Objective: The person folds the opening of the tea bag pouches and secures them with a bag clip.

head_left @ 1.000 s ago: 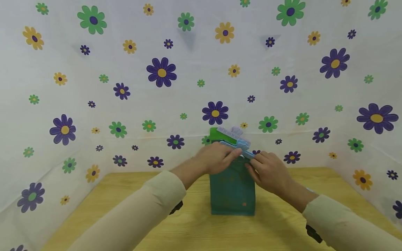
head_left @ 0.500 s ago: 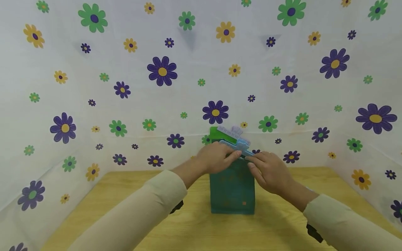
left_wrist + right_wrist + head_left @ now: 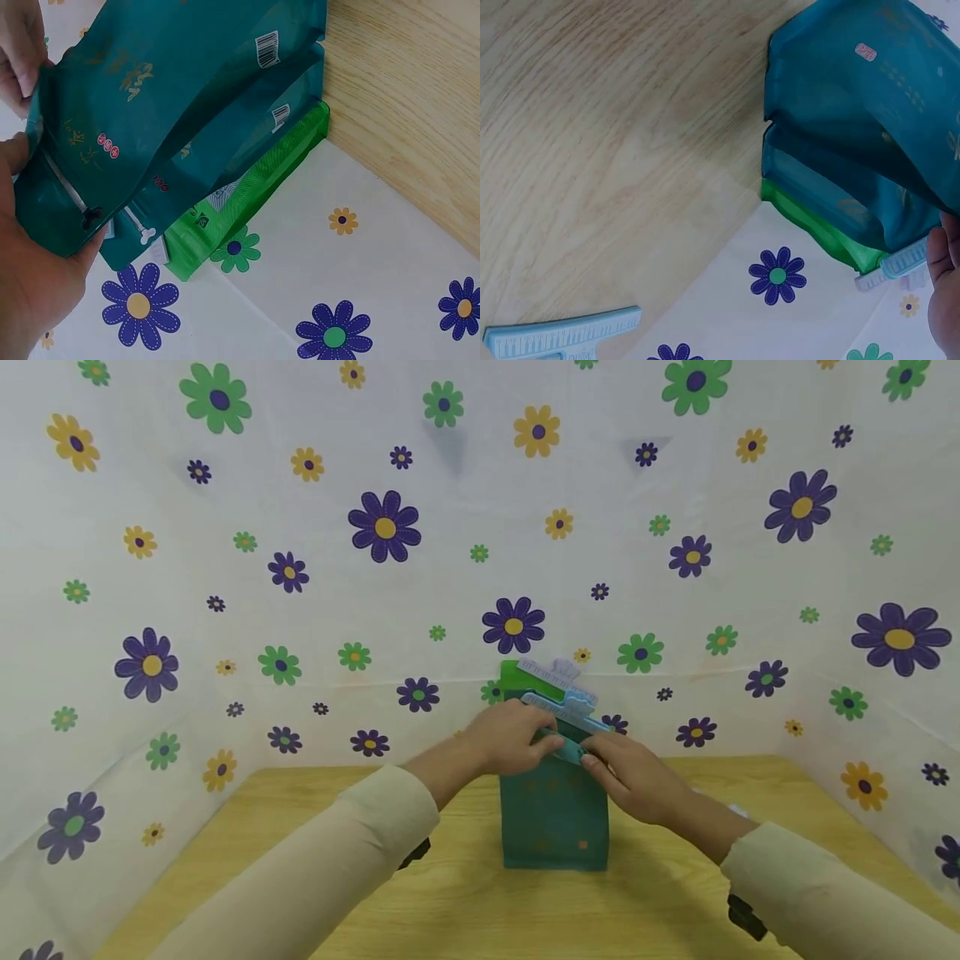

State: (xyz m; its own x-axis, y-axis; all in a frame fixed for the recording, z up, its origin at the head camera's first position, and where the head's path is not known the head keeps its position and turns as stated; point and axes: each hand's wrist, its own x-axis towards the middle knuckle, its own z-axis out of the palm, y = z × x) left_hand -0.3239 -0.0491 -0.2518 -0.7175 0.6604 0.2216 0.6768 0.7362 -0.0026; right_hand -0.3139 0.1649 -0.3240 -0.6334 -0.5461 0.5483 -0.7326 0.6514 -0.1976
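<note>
A teal pouch bag (image 3: 555, 818) stands upright in front, both hands at its top edge. My left hand (image 3: 512, 739) pinches the left part of this edge, thumb on the near side. At the right part, my right hand (image 3: 637, 777) pinches the edge between thumb and fingers. Between the hands a band of the bag's top is turned toward me. Close behind stands a second teal bag (image 3: 247, 127), its top under a light blue sealing clip (image 3: 562, 708). Rearmost is a green bag (image 3: 262, 169) with a lavender clip (image 3: 555, 675) across its top.
A loose light blue clip (image 3: 570, 334) lies on the wooden table (image 3: 360, 893), right of the bags. A white cloth (image 3: 315, 627) with printed flowers hangs behind and along both sides.
My right hand has come slightly down and left along the front bag's top. The folded band between the hands now shows more. The left hand has barely moved.
</note>
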